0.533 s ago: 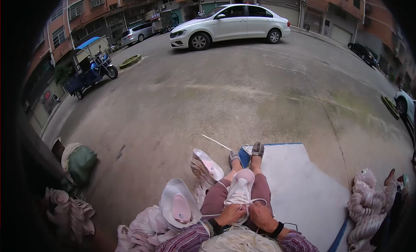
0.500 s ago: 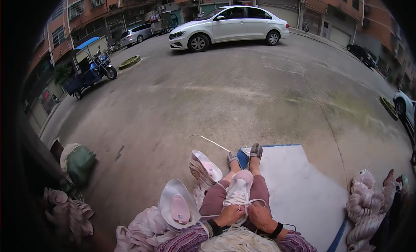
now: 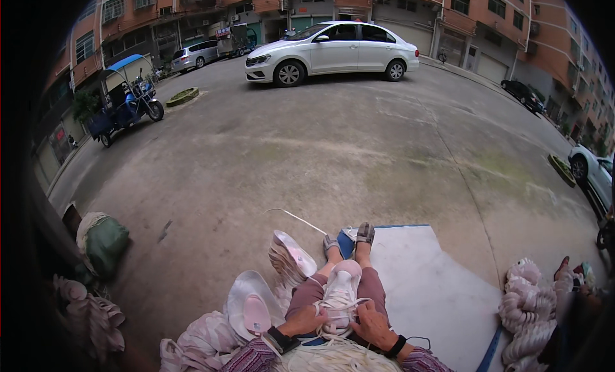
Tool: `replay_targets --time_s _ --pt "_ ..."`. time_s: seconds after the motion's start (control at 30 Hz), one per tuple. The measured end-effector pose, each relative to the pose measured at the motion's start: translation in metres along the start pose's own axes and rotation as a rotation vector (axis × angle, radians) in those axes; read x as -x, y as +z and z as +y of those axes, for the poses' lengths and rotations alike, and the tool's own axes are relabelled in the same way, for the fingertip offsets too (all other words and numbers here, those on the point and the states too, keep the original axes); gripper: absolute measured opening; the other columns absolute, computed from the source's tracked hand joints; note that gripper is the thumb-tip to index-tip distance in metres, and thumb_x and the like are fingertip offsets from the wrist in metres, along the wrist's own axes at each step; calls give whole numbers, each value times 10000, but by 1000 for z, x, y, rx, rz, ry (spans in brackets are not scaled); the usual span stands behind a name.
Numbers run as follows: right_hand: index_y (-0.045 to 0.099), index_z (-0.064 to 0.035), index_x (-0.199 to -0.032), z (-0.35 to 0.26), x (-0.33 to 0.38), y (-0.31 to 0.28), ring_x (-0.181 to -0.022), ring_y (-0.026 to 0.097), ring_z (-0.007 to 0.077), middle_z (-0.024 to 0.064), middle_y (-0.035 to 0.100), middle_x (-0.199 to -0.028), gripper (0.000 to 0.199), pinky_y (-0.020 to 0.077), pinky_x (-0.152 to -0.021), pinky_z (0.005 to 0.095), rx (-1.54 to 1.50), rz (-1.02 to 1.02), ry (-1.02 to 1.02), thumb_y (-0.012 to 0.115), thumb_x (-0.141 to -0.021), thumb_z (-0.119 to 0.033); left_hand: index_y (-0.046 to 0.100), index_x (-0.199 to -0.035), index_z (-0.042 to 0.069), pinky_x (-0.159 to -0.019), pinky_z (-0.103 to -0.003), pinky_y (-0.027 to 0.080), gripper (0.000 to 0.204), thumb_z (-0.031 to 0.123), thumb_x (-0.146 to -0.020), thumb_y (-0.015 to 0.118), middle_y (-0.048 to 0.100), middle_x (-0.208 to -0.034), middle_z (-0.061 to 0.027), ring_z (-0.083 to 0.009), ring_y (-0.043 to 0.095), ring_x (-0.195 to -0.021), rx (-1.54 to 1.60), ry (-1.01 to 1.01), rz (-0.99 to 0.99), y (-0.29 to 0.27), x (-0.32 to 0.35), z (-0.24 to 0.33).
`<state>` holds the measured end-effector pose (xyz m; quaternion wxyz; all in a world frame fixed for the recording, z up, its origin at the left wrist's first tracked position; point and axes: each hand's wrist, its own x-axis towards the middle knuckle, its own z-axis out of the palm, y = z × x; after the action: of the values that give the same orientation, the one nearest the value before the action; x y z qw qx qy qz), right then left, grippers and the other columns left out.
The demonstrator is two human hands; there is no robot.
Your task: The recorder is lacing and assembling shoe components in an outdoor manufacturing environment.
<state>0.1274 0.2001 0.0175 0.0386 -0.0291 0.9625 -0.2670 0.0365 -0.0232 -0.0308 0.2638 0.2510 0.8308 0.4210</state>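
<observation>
A white and pink shoe upper (image 3: 343, 285) lies over my lap, its toe pointing away from me, with white shoelace (image 3: 338, 303) crossing its front. My left hand (image 3: 306, 321) is closed at the upper's left edge, fingertips on the side by the eyelets. At the right edge, my right hand (image 3: 374, 325) has its fingers bent together on a strand of the lace. A bundle of loose white laces (image 3: 339, 358) fills the space between my forearms. Left of my legs stand nested stacks of similar uppers (image 3: 255, 309), pink insides showing.
A white board (image 3: 416, 269) with blue edges lies right of my legs. More stacked uppers (image 3: 528, 301) sit at far right. A green sack (image 3: 106, 244) stands at left. Across the concrete are a white car (image 3: 333, 54) and a blue three-wheeler (image 3: 128, 106). One lace (image 3: 298, 218) trails beyond my feet.
My hands have moved apart, from close together over the laces to either side of the upper. The whole view has shifted slightly.
</observation>
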Motion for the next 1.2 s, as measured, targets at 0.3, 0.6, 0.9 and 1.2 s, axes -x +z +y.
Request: replay_targets --time_s 0.3,0.6,0.9,1.2 --pt "577 -25 -897 -28 -25 -9 -810 607 374 181 570 -892 175 495 -658 457 31 -140 -218 598 -829 -185 627 -853 46 -488 -251 386 249 274 -877 528 586 -696 -8 -100 496 -544 421 -252 -63 -23 2 15" --pt "647 -15 -946 -45 -52 68 -855 611 357 185 620 -913 171 510 -747 395 -118 -233 -372 581 -819 -109 575 -889 13 -459 -252 386 281 260 -933 448 562 -725 -32 -120 512 -546 431 -172 91 -27 16 6" --pt "626 -20 -1021 -54 -49 20 -926 611 341 179 579 -1066 225 509 -755 367 -274 406 -180 624 -796 -40 582 -926 68 -626 -399 477 141 155 -869 487 622 -802 -169 -330 604 -741 -241 353 311 -21 23 1" --pt "631 1 -953 -53 -30 42 -799 612 373 199 623 -850 180 497 -701 409 -176 -177 -244 575 -823 -111 630 -941 -50 -658 -231 533 146 63 -864 580 641 -817 -73 -133 638 -729 876 -186 78 -23 18 -2"
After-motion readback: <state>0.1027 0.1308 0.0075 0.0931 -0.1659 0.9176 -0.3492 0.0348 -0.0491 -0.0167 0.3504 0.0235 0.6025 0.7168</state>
